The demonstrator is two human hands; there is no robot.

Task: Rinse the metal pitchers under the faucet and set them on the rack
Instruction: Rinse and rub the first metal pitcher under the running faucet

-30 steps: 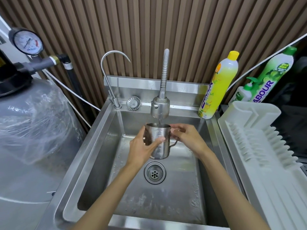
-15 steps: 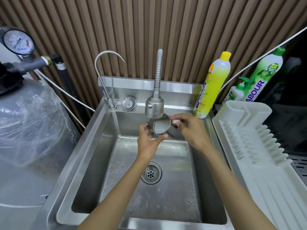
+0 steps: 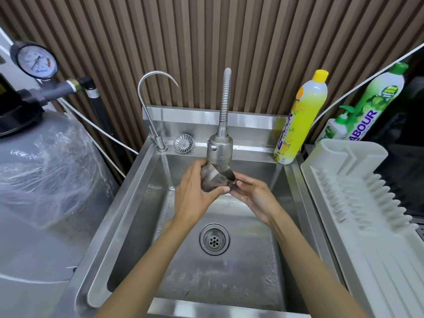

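Note:
A small metal pitcher is tipped on its side right under the flexible faucet head, over the back of the steel sink. My left hand wraps round its body from the left. My right hand holds its right end, fingers curled under it; the handle is hidden there. The white drying rack lies to the right of the sink with nothing on it.
A thin gooseneck tap and a round strainer sit on the sink's back ledge. A yellow soap bottle and two green bottles stand at the back right. A wrapped grey tank with a gauge fills the left.
The pitcher went from upright under the faucet to tipped on its side. Both hands turned with it and stayed on it.

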